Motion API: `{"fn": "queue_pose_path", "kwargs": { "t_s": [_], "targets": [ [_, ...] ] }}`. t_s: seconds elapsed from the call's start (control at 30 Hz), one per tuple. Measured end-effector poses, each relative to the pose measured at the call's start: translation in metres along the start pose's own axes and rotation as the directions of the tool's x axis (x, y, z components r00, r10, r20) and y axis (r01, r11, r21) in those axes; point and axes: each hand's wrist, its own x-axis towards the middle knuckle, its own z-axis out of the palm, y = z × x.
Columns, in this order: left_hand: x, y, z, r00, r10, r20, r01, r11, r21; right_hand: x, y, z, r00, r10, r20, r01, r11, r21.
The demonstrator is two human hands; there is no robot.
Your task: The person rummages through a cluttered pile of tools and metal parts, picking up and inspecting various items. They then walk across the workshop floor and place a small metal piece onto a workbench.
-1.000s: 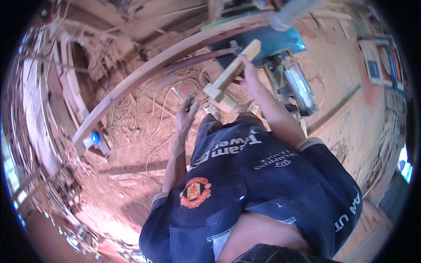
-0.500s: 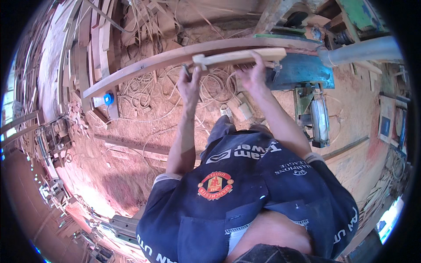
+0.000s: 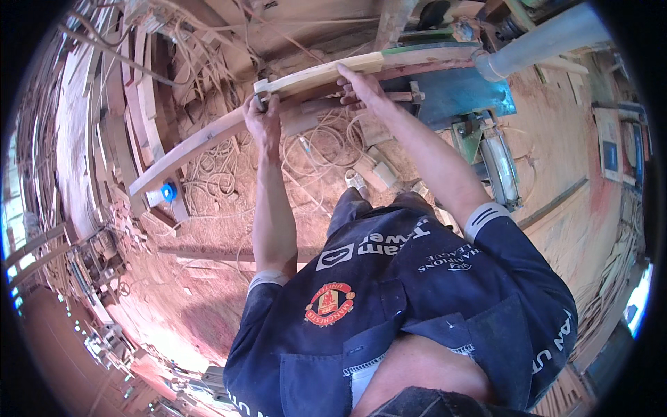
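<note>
A pale wooden strip (image 3: 323, 75) lies along the top of a long curved board (image 3: 182, 154). At the strip's left end, my left hand (image 3: 262, 126) is closed, its thumb and fingers gripping the strip by a small pale end block (image 3: 261, 87) with a dark part. My right hand (image 3: 365, 90) is farther along, with one digit laid over the strip's upper face and the other fingers curled at its near side. Near those fingers is a narrow bar (image 3: 394, 96) with a crosspiece at its right end. The strip's underside is hidden.
A blue machine table (image 3: 465, 104) stands at the right, below a thick grey pipe (image 3: 549, 45). Stacked boards (image 3: 142, 97) lean at the left, near a round blue object (image 3: 168, 192). Tangled thin strips (image 3: 215, 174) and offcuts (image 3: 379, 172) litter the dusty floor.
Both hands have moved left and away from me with the pale strip. It now sits along the curved board, where before it was held nearer, across the board's near side.
</note>
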Motion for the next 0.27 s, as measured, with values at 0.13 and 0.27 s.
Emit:
{"fn": "queue_pose_path", "kwargs": {
  "t_s": [0.13, 0.27],
  "targets": [
    [-0.01, 0.022, -0.004, 0.993, 0.021, -0.119, -0.016, 0.999, 0.047, -0.027, 0.05, -0.019, 0.996, -0.086, 0.003, 0.086, 0.992, -0.095],
    [-0.042, 0.042, 0.015, 0.974, 0.178, 0.143, -0.191, 0.978, 0.085, -0.082, 0.09, -0.051, 0.991, -0.107, 0.076, 0.119, 0.977, -0.177]
  ]
}}
